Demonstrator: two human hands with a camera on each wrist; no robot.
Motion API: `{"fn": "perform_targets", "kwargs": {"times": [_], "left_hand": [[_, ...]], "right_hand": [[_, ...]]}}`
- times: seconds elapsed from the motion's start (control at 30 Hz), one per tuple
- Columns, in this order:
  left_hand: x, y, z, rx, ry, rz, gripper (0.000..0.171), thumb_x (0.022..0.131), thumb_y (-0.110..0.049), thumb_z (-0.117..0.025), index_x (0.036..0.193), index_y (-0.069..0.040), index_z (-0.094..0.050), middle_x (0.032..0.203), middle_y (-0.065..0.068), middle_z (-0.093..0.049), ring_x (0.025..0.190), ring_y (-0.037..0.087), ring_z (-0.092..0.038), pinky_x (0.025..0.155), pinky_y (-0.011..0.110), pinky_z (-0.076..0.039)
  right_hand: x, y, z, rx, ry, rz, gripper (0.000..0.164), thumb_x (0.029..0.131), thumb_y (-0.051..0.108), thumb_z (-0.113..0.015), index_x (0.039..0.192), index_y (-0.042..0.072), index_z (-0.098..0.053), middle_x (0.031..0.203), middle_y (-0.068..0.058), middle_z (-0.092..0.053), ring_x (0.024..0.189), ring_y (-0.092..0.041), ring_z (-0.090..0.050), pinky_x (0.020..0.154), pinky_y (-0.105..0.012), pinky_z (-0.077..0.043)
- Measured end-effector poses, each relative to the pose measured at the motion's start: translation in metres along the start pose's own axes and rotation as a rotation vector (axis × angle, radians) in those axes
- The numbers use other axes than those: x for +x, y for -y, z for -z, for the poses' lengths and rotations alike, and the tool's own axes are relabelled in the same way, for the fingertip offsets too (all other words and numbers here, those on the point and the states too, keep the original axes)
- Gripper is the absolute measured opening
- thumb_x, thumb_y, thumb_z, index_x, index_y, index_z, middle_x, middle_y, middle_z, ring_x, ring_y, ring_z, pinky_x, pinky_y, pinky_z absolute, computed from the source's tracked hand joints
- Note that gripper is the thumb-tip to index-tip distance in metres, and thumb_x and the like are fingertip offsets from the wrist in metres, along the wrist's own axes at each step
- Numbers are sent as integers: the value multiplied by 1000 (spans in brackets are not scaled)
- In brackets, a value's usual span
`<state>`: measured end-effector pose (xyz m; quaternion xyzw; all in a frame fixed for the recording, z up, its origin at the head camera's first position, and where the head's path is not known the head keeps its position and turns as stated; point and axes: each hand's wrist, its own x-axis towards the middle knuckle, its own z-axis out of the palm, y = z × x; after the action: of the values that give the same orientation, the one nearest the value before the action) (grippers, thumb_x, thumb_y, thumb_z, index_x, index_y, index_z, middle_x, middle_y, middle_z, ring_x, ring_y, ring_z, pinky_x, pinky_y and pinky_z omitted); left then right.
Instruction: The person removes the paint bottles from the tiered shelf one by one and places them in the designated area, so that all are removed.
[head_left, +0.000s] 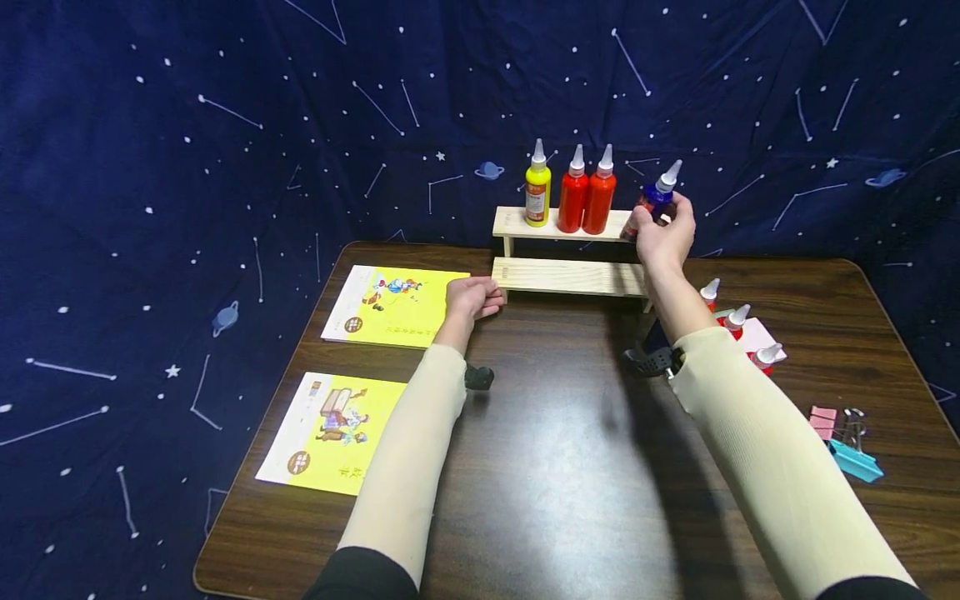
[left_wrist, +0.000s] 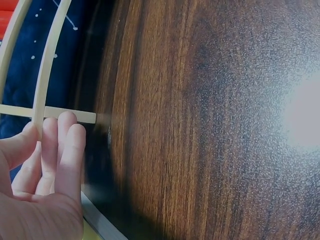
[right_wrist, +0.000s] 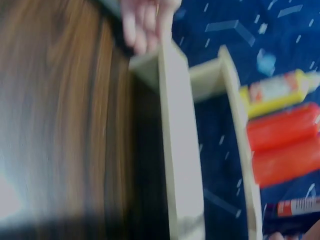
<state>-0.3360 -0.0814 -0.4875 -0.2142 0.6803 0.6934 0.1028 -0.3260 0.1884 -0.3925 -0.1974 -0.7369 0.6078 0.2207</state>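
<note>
A two-step wooden rack [head_left: 570, 275] stands at the back of the table. On its upper step are a yellow paint bottle [head_left: 537, 198] and two red paint bottles [head_left: 573, 202], all upright with white nozzle caps. My right hand [head_left: 667, 237] grips a dark blue paint bottle [head_left: 654, 200], tilted, at the right end of that step. In the right wrist view this bottle [right_wrist: 290, 209] shows only partly. My left hand [head_left: 471, 298] pinches the left end of the lower step. The left wrist view shows thumb and fingers [left_wrist: 72, 150] on either side of the board.
Two yellow-covered books [head_left: 405, 304] lie at the left. Right of the rack, several red bottles [head_left: 738, 317] stand beside a pale pink pad [head_left: 759, 337], partly behind my right arm. Pink and teal binder clips [head_left: 855, 460] lie near the right edge. A starry blue cloth [head_left: 300, 125] hangs behind.
</note>
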Motion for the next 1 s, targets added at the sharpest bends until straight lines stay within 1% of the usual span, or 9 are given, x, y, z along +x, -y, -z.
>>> {"fn": "perform_targets", "kwargs": {"times": [0.07, 0.13, 0.27, 0.37, 0.47, 0.63, 0.7, 0.83, 1.0], "left_hand": [[0, -1, 1, -2, 1, 6, 25, 89, -7, -67, 114, -2, -68, 91, 13, -72, 81, 21, -72, 73, 33, -60], [0, -1, 1, -7, 4, 9, 25, 89, -7, -67, 114, -2, -68, 92, 13, -72, 79, 20, -72, 72, 33, -60], [-1, -2, 1, -33, 19, 2, 27, 89, -7, -66, 115, 0, -66, 96, 17, -72, 73, 18, -72, 72, 32, -60], [-2, -2, 1, -47, 27, -1, 27, 90, -6, -65, 116, 1, -65, 98, 18, -71, 70, 17, -71, 72, 32, -59], [-2, -1, 1, -48, 31, 4, 27, 90, -6, -65, 116, 1, -65, 98, 18, -71, 68, 16, -71, 73, 33, -59], [-2, -1, 1, -46, 33, 0, 27, 90, -5, -65, 116, 2, -65, 101, 20, -70, 69, 17, -71, 73, 33, -59], [-2, -1, 1, -45, 33, 1, 27, 89, -5, -65, 115, 2, -65, 99, 20, -71, 71, 18, -72, 73, 33, -59], [0, -1, 1, -36, 32, 3, 27, 89, -6, -66, 116, 1, -65, 94, 17, -71, 78, 21, -72, 71, 32, -60], [0, -1, 1, -9, 21, 20, 29, 90, -9, -66, 117, -2, -66, 94, 14, -72, 84, 21, -72, 71, 30, -60]], "right_hand": [[-13, 4, 1, 159, -42, -22, 42, 87, 4, -66, 127, 9, -54, 114, -8, -59, 94, -18, -58, 84, -23, -49], [-29, 6, 5, 271, -60, -18, 41, 86, 1, -67, 124, 8, -56, 111, -6, -58, 94, -17, -58, 85, -24, -50], [-66, 6, 21, 374, -22, 6, 39, 85, -1, -67, 123, 5, -57, 106, -5, -60, 95, -16, -58, 83, -25, -51], [-99, -6, 37, 327, 63, 30, 39, 86, 0, -68, 123, 4, -56, 106, -2, -60, 95, -13, -59, 81, -22, -52], [-131, -28, 58, 220, 138, 63, 39, 85, 1, -70, 122, 1, -57, 106, 4, -62, 97, -11, -59, 83, -18, -50], [-173, -71, 100, 81, 184, 131, 41, 81, -6, -71, 119, -5, -57, 99, 14, -63, 91, -5, -60, 78, -11, -49], [-187, -84, 119, 33, 169, 162, 43, 79, -10, -71, 119, -6, -58, 98, 17, -63, 89, -2, -60, 76, -9, -50], [-206, -98, 153, -32, 79, 198, 42, 76, -17, -69, 116, -12, -57, 97, 22, -62, 90, 3, -61, 74, -7, -51], [-200, -117, 187, -96, -68, 218, 41, 78, -16, -68, 118, -11, -57, 98, 24, -60, 90, 6, -60, 73, -4, -49]]}}
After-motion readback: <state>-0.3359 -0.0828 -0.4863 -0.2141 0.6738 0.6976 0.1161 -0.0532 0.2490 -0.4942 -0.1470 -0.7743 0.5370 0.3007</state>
